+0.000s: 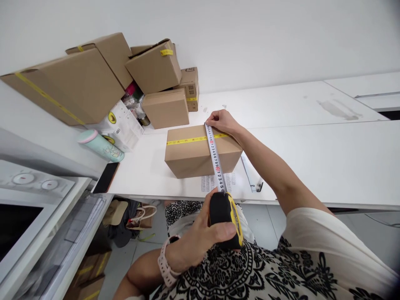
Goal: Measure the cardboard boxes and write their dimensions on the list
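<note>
A small cardboard box (190,156) sealed with yellow tape sits near the front edge of the white table (312,162). My left hand (200,239) is closed around a black and yellow tape measure case (225,220) just in front of the table edge. Its white blade (214,156) runs across the top of the box. My right hand (222,121) pinches the blade's end against the box's far top edge. A printed paper sheet (215,182) lies under the box.
Several larger cardboard boxes (81,79) are piled at the back left, with white packets (123,123) and a pastel bottle (101,146) lying beside them. A black phone (106,177) lies at the table's left edge. A pen (251,175) lies right of the box. Bags sit on the floor.
</note>
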`<action>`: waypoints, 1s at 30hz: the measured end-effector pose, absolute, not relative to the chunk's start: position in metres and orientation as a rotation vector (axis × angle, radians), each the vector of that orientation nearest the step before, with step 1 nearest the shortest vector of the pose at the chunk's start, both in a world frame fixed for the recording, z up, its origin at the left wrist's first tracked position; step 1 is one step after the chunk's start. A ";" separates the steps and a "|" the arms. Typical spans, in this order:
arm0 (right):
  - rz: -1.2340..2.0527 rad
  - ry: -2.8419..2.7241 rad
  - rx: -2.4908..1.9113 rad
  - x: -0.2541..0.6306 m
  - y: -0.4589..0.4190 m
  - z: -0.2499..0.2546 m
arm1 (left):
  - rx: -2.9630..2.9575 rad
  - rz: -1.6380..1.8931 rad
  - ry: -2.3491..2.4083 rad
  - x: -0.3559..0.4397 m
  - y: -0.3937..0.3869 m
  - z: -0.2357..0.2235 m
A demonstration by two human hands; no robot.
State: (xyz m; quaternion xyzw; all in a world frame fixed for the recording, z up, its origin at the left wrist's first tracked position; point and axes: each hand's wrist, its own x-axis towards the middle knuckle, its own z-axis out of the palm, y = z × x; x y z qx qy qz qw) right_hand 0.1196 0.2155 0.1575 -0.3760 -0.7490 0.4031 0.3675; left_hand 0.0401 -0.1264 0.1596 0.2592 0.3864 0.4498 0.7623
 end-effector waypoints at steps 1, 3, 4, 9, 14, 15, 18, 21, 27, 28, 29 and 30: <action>1.020 -1.859 -0.945 0.122 0.215 0.159 | 0.581 1.006 0.845 0.037 -0.128 0.158; 0.943 -1.688 -0.914 0.132 0.215 0.164 | 0.644 1.091 0.853 0.024 -0.131 0.156; 0.895 -1.613 -0.913 0.141 0.215 0.165 | 0.688 1.163 0.864 0.015 -0.132 0.157; 0.877 -1.569 -1.066 0.198 0.199 0.145 | 0.893 1.832 1.091 -0.047 -0.108 0.169; 1.212 -1.753 -1.144 0.219 0.156 0.119 | 0.762 2.035 1.146 -0.098 -0.059 0.164; 1.281 -1.788 -1.131 0.219 0.148 0.120 | 0.723 1.962 1.135 -0.103 -0.053 0.160; 1.349 -1.873 -1.008 0.217 0.129 0.134 | 0.724 1.861 1.065 -0.110 -0.045 0.151; 1.238 -1.913 -0.833 0.217 0.122 0.144 | 0.826 1.939 1.022 -0.107 -0.045 0.147; 0.882 -1.796 -0.800 0.203 0.114 0.093 | 0.837 1.878 1.070 -0.104 -0.041 0.119; 0.851 -1.779 -0.798 0.201 0.112 0.079 | 0.816 1.860 1.088 -0.104 -0.039 0.111; 0.831 -1.768 -0.804 0.199 0.109 0.067 | 0.797 1.841 1.110 -0.104 -0.038 0.104; 0.817 -1.758 -0.819 0.197 0.107 0.055 | 0.786 1.822 1.134 -0.104 -0.037 0.098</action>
